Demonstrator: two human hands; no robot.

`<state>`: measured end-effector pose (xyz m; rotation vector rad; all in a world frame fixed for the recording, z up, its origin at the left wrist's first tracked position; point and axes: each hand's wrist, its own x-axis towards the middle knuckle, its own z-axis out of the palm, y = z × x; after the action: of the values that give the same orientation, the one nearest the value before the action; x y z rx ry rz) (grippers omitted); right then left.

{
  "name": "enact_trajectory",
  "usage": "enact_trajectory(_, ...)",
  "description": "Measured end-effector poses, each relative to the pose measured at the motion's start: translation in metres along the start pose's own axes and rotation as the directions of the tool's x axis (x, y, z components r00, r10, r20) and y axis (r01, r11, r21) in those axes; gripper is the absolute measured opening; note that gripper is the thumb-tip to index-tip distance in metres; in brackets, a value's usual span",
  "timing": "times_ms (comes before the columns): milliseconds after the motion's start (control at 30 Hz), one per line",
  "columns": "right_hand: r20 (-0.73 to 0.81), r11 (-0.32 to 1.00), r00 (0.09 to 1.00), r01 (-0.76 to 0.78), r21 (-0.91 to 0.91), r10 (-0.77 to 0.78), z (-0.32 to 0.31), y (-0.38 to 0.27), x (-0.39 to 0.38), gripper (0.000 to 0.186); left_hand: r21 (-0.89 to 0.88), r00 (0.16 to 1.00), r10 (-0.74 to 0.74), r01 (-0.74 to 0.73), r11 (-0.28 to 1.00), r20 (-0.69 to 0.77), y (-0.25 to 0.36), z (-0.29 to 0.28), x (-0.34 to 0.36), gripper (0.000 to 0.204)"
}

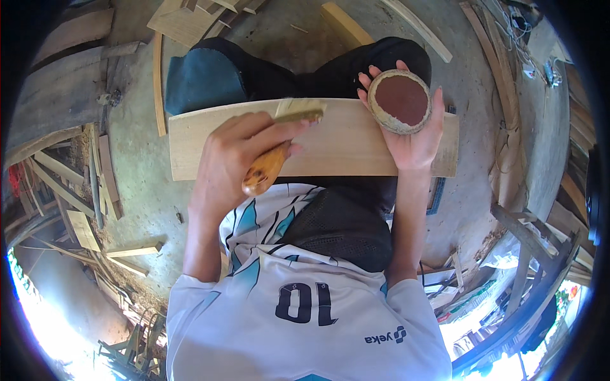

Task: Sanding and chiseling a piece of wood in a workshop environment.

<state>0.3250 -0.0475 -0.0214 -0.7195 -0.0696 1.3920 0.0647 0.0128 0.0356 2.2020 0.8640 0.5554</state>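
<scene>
My left hand grips a brush by its rounded orange-brown wooden handle, its pale head held over the upper edge of a light wooden board lying across the lap. My right hand holds up a round container with a crusted pale rim and a reddish-brown surface inside, above the board's right end; its fingertips curl around the far side. Both legs, in dark trousers, are bent beneath the board. Whether the bristles touch the wood cannot be told.
Long planks and a yellowish beam lie on the concrete floor ahead. Scrap wood is piled at the left, and more boards run along the right beside tangled cables.
</scene>
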Motion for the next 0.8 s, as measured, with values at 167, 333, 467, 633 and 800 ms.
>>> enact_trajectory(167,-0.004,1.0,1.0,-0.003,-0.011,0.003,-0.001,0.0,0.001,0.077,-0.079,0.99,-0.042,0.053,0.995,0.137,0.017,-0.018,-0.015,0.02)
enact_trajectory(333,0.022,1.0,1.0,-0.001,-0.022,0.001,-0.002,-0.001,0.0,0.077,-0.264,0.991,-0.065,0.093,0.96,0.113,0.0,-0.021,-0.015,0.014)
enact_trajectory(467,0.031,1.0,0.999,0.014,-0.018,-0.013,-0.004,0.0,0.0,0.078,0.04,0.973,-0.114,0.125,0.991,-0.2,-0.011,-0.02,0.003,0.011)
enact_trajectory(633,0.049,1.0,0.999,0.011,-0.006,-0.011,-0.006,0.0,0.0,0.081,0.072,0.973,-0.161,0.175,0.982,-0.167,0.003,-0.002,0.005,0.014)
enact_trajectory(800,0.027,1.0,1.0,0.002,-0.006,-0.002,0.0,0.001,0.0,0.081,-0.329,0.987,-0.134,0.156,0.931,0.089,0.012,0.014,0.015,0.013)
